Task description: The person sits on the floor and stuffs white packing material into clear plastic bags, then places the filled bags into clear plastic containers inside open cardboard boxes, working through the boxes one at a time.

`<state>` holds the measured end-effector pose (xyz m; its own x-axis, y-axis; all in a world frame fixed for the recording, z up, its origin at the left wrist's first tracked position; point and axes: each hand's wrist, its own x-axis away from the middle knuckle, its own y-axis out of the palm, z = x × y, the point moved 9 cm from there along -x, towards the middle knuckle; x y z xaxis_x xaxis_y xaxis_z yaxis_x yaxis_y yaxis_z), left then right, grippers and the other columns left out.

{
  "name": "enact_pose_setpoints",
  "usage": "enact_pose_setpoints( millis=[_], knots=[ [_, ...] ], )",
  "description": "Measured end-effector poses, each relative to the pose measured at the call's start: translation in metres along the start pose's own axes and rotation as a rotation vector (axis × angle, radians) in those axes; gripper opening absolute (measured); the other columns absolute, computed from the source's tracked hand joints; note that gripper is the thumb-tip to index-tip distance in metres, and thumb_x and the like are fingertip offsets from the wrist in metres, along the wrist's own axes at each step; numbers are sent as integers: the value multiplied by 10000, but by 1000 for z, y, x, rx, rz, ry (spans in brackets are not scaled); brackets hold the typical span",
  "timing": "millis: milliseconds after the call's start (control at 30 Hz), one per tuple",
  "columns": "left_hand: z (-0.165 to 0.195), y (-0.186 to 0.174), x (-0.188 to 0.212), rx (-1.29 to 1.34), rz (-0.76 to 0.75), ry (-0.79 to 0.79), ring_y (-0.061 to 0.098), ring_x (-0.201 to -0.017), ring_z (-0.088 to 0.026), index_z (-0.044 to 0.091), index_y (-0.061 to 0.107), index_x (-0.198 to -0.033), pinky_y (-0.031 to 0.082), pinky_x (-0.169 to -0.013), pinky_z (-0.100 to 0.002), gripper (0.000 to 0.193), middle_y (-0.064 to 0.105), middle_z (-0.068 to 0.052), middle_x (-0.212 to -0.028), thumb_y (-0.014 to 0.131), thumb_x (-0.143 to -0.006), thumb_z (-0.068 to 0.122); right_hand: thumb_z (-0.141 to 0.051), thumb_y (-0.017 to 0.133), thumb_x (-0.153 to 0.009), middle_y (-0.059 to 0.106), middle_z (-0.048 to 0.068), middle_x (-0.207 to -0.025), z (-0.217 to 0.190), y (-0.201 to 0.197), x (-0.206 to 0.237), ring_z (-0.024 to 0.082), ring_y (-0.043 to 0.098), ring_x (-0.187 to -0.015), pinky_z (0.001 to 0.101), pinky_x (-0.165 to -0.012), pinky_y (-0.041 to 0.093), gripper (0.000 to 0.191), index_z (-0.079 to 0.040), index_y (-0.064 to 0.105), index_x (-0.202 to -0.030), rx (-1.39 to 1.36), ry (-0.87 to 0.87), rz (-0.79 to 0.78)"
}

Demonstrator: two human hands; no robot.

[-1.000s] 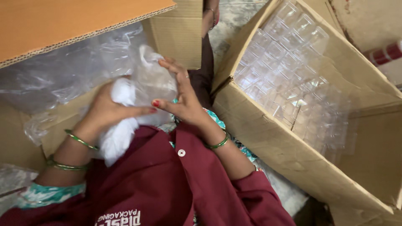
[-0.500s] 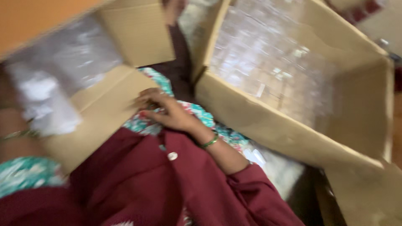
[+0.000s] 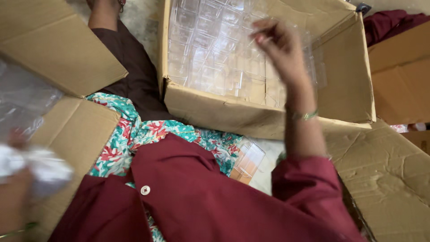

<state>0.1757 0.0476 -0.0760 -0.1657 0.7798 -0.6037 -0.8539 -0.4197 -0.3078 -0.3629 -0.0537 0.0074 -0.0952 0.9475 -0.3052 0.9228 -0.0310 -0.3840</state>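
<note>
My right hand (image 3: 278, 45) is raised over an open cardboard box (image 3: 224, 110) on the right, fingers loosely bent, nothing visibly in it. The box holds several clear plastic trays (image 3: 210, 49) stacked in rows. My left hand (image 3: 15, 179) sits blurred at the lower left edge, closed around a crumpled white cloth (image 3: 42, 168). It rests by a second open cardboard box (image 3: 76, 130) lined with a clear plastic bag (image 3: 22, 103). A single clear plastic container (image 3: 248, 161) lies on my lap between the two boxes.
I sit on the floor in a maroon coat (image 3: 201, 201) over a floral garment (image 3: 134, 134). Another carton (image 3: 398, 85) and a maroon cloth (image 3: 389, 22) are at the right. The right box's flap (image 3: 389, 179) lies flat by my arm.
My right hand left the white cloth at the left box and swung right and up over the box of clear trays. My left hand kept the cloth; the view swung right.
</note>
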Motion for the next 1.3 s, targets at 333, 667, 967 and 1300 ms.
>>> enact_pose_setpoints(
  millis=[333,667,967,1300],
  knots=[
    [-100,132,65,376,-439,-687,600,-718,-87,30,721,-1048,495,-630,-263,157,687,-17,-868,762,-900,62,-559,800,-769,602,219,-1449,236,-34,2,321,621,-1270,457,-922,592,977,-74,446,-1541,726,1022,-419],
    [-167,118,84,520,-363,-817,560,-663,-102,15,667,-1041,454,-631,-268,92,605,-16,-748,692,-1003,95,-234,818,-713,187,176,-1636,309,5,59,340,378,-1445,551,-950,570,1061,-271,251,-1609,302,1140,-601],
    [-161,101,86,424,-288,-927,538,-654,-87,39,665,-1004,405,-597,-265,99,604,3,-740,707,-963,119,-383,1009,-550,521,232,-1436,363,-5,49,421,528,-1309,461,-1097,463,1054,-157,499,-1444,966,652,-693],
    [-124,5,97,365,-250,-886,503,-654,-126,13,666,-957,393,-644,-279,174,557,-20,-702,686,-1002,181,-456,951,-553,638,225,-1365,360,-56,25,369,592,-1282,436,-1081,480,1020,-97,566,-1426,1074,735,-623]
  ],
)
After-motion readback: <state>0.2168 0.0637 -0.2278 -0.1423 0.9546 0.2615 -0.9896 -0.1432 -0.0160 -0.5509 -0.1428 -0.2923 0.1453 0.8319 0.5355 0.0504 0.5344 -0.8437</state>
